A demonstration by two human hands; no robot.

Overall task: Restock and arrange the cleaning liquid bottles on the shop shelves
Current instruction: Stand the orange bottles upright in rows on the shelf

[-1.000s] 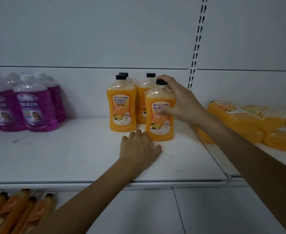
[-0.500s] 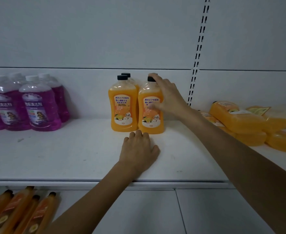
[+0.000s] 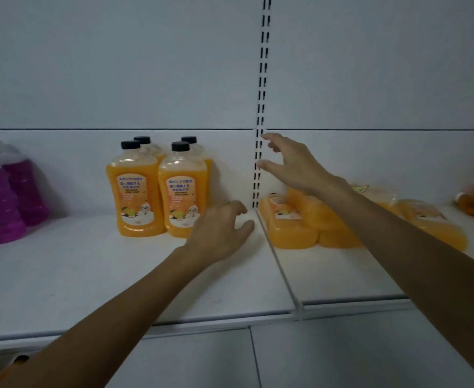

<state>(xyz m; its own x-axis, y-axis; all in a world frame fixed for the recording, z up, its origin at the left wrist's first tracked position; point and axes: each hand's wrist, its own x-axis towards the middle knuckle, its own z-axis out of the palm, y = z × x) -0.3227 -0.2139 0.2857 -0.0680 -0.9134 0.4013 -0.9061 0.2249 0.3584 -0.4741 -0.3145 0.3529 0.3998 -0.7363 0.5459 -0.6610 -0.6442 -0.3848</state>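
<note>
Head | right hand [image 3: 294,166] – spread, empty | left hand [image 3: 219,233] – on shelf [image 3: 90,275]

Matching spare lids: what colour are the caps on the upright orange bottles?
Black; the head view shows the caps best.

- We see a shop: a long white metal shelf [image 3: 90,275] runs across the middle of the frame, and plain white back panels [image 3: 118,65] rise behind it.
- In the upper centre a slotted upright [image 3: 261,107] separates two shelf bays, as on store racks.
- Four identical standing orange bottles [image 3: 181,197] are in two rows at the centre, with printed labels to the front.
- More lying orange bottles [image 3: 291,228] are piled at the right, and purple bottles [image 3: 25,191] stand at the left edge.
</note>
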